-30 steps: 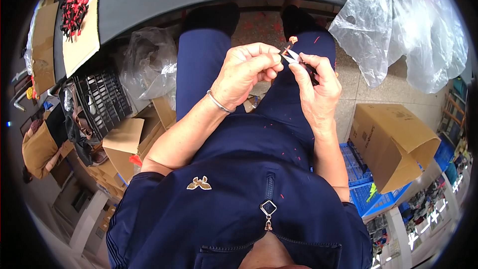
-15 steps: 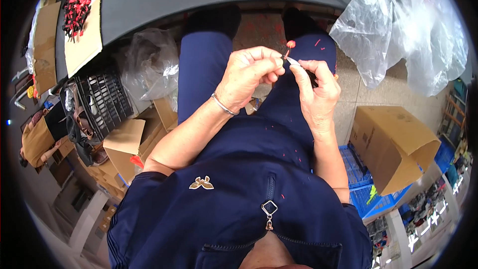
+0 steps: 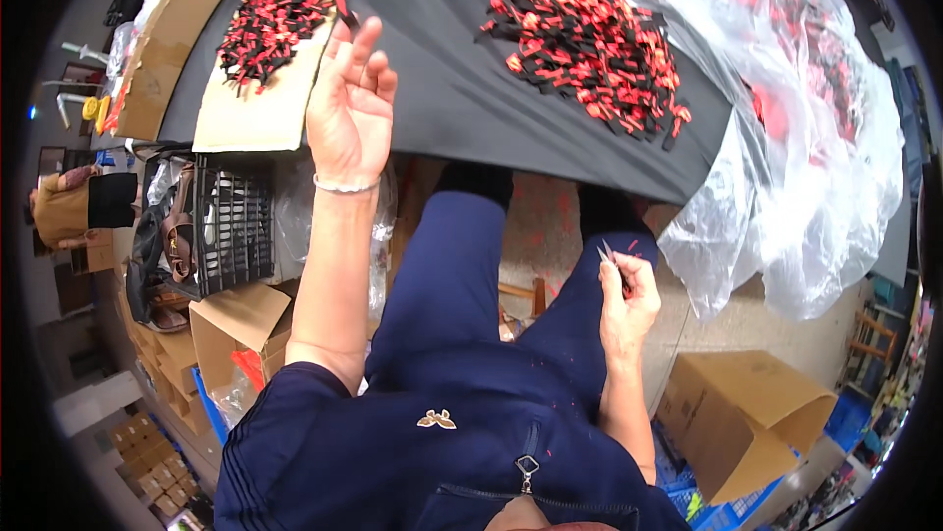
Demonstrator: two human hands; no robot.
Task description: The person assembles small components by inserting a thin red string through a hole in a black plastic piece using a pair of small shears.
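My left hand (image 3: 352, 104) is stretched out over the dark-covered table, palm up and fingers apart. A small black strip (image 3: 346, 10) shows just past its fingertips; whether it still touches them I cannot tell. Beside that hand lies a pile of small black-and-red pieces (image 3: 280, 15) on a flat sheet of cardboard (image 3: 246, 123). My right hand (image 3: 629, 307) is low over my right thigh, closed around small metal snips (image 3: 606, 254) whose pointed tips stick out past the fingers. Their handles are mostly hidden in the palm.
A second black-and-red pile (image 3: 589, 55) lies on the black tablecloth (image 3: 422, 59). Clear plastic bags (image 3: 776, 138) hang over the table's right edge. A black crate (image 3: 236, 226) and an open carton (image 3: 241, 320) stand left, another carton (image 3: 742, 418) right. Someone (image 3: 69, 207) is at far left.
My hands have parted. The left swung forward and left to the cardboard, its fingers opening from the small black-and-red piece; the right moved down with the snips. The view shows more table.
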